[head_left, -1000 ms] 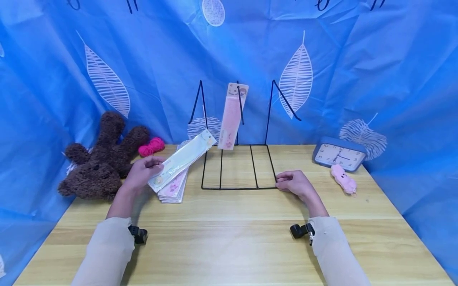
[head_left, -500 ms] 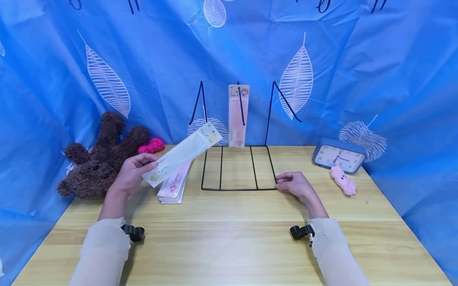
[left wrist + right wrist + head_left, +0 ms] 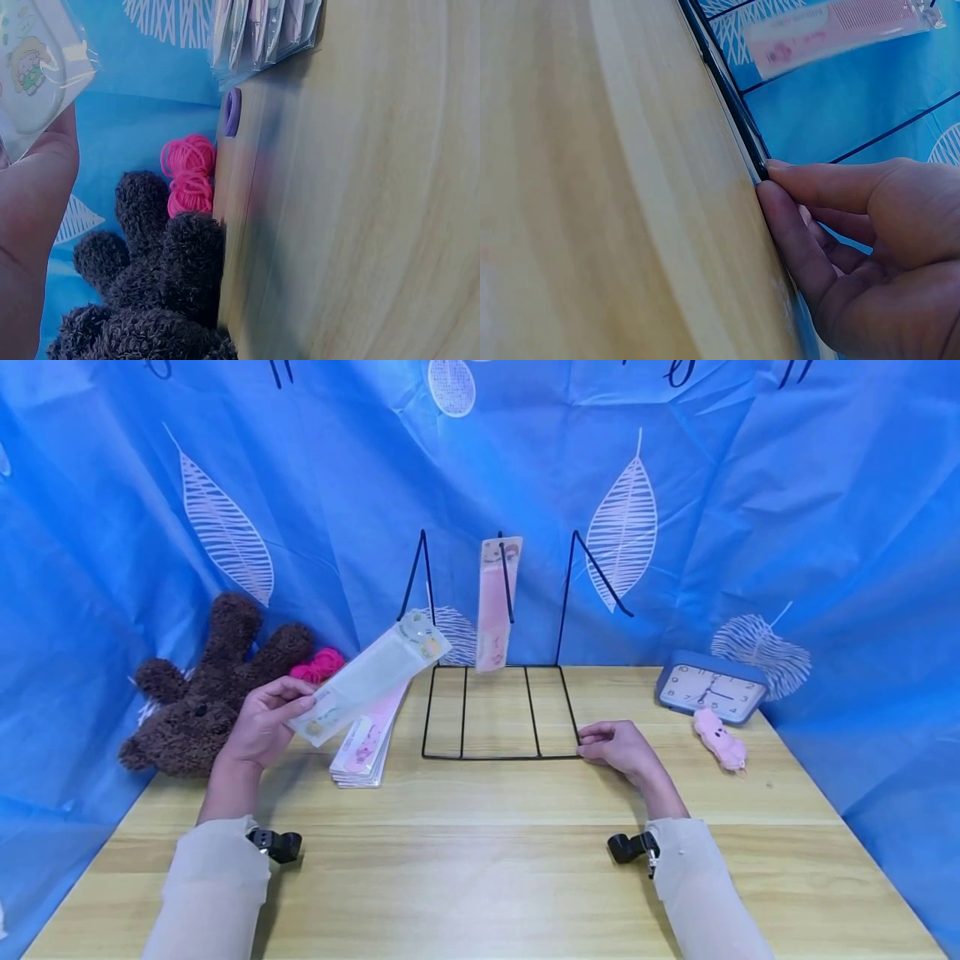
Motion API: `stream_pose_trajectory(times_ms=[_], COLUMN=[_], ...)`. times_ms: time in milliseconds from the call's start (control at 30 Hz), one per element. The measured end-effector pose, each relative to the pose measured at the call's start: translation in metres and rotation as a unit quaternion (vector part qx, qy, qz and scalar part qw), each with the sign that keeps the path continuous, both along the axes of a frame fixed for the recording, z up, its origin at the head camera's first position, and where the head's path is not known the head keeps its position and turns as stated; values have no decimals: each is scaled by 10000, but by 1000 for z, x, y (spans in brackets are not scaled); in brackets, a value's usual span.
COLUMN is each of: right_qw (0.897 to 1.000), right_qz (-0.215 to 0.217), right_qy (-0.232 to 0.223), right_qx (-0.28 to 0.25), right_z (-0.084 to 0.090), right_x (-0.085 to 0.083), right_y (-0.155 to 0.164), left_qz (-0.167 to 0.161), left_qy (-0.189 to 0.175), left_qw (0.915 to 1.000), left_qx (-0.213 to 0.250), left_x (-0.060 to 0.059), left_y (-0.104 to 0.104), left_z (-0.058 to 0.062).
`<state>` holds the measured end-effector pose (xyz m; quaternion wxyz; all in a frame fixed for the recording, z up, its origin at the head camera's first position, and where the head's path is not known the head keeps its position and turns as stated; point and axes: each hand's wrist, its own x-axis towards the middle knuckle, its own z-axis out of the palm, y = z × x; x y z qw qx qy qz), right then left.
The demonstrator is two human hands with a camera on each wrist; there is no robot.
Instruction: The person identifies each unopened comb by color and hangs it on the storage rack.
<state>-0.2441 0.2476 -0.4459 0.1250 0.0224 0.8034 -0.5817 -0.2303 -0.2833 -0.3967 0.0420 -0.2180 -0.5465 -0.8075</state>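
Note:
My left hand (image 3: pixel 262 718) pinches the lower end of a pale green packaged comb (image 3: pixel 367 681), tilted with its printed top up toward the rack's left hook. Beneath it, partly covered, lies a stack of packaged combs (image 3: pixel 363 752) with a pink one on top. At the front right corner of the black wire rack (image 3: pixel 501 757), my right hand (image 3: pixel 618 747) pinches the frame between thumb and finger, as the right wrist view also shows. A pink packaged comb (image 3: pixel 495 610) hangs from the rack's middle hook; its teeth show in the right wrist view (image 3: pixel 840 34).
A brown plush toy (image 3: pixel 202 710) and pink yarn (image 3: pixel 318 666) sit at the left. A purple ring (image 3: pixel 232 112) lies near the stack. On the right are a blue clock (image 3: pixel 712 685) and a small pink plush (image 3: pixel 720 739). A blue curtain (image 3: pixel 337 485) hangs behind the table.
My left hand has drawn back left and slightly up with the pale green comb, lifting it away from the stack. The hanging pink comb has swung slightly. My right hand stays on the rack.

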Motion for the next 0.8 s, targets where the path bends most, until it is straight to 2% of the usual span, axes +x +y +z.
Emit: stream_pose_trajectory(times_ms=[167,267,367,800], right_qw=[10000,10000,10000,10000], right_qz=[1,-41,-21,-38], right_qy=[-25,-58,-61,-58], right_qx=[-21,-59,-55,-64], right_z=[0,-1,0,1], right_x=[1,1,1,1], right_y=[0,-1,-1,-1], left_qz=[-176,-451,-591,-393], left_qy=[190,296,329,208], left_qw=[9997,9982,9966,9967], left_qx=[36,249,469,685], left_x=[3,4,4,0], left_y=[-3,-5,-6,-1], left_z=[-1,-2,-2,-2])
